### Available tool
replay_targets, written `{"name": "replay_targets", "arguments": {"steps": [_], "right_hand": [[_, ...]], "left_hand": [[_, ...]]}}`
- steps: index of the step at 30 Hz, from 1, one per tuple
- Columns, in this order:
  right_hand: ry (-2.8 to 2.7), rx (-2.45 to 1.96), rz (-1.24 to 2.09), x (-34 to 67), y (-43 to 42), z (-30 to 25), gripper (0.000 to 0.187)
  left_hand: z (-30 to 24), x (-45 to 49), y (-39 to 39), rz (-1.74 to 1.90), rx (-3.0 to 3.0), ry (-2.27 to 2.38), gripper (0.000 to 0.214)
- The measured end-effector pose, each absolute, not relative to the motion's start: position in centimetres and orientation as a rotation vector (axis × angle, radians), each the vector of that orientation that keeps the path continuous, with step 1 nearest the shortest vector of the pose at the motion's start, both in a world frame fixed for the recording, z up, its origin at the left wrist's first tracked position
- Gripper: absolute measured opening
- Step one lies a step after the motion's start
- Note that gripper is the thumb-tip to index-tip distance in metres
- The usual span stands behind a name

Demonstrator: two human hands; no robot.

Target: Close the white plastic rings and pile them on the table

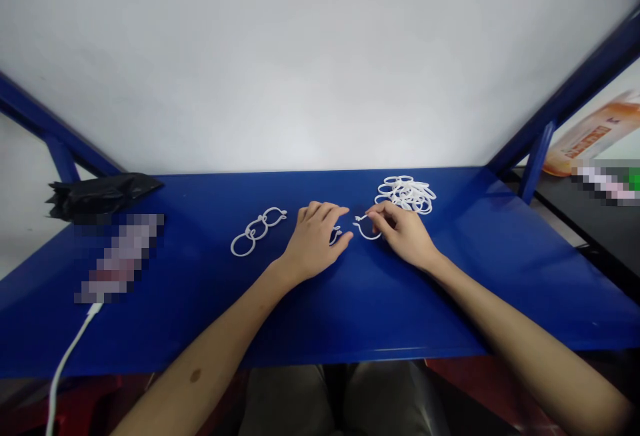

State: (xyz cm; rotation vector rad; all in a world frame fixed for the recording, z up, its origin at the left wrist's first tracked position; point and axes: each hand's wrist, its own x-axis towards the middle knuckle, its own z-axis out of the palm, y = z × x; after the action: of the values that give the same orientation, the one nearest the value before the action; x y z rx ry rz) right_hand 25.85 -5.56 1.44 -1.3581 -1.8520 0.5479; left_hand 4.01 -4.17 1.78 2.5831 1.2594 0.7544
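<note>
My right hand (403, 233) pinches a white plastic snap ring (369, 237) between thumb and fingers. That ring's clasp ends are apart and face left, toward my other hand. My left hand (316, 239) is open, thumb and fingers spread, over another white ring (335, 233) that shows only in part between them. Whether the palm touches this ring is hidden. Left of it, a chain of three linked white rings (257, 230) lies slantwise on the blue table. A loose pile of white rings (407, 194) lies just behind my right hand.
The blue table (200, 316) ends at a pale wall behind, with blue metal bars (537, 156) at both sides. A crumpled black plastic bag (103, 196) lies at the back left. Before it are a blurred-out object (123, 256) and a white cable (67, 356).
</note>
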Motion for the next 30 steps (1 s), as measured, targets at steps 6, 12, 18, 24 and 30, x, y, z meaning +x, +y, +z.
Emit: {"name": "replay_targets", "arguments": {"steps": [6,12,18,24,30], "right_hand": [[-1.941,-1.288,0.701,25.2,-6.0,1.3,0.028],[-2.093,-1.085,0.255,25.6,-6.4,1.8,0.034],[-2.07,-0.996,0.275,25.4,-6.8,2.1,0.021],[-1.906,-1.141,0.46,24.6,-7.0,1.7,0.019],[-1.9,-1.109,0.71,24.3,-7.1,1.3,0.021]], "left_hand": [[1.6,4.1,-4.1,0.739,2.59,1.071,0.015],[1.7,4.1,-3.9,0.827,2.54,1.269,0.014],[2.5,4.2,-4.1,0.895,2.319,1.262,0.025],[3.1,3.8,-4.1,0.901,1.966,1.082,0.027],[2.5,3.9,-3.9,0.909,1.982,1.111,0.024]]}}
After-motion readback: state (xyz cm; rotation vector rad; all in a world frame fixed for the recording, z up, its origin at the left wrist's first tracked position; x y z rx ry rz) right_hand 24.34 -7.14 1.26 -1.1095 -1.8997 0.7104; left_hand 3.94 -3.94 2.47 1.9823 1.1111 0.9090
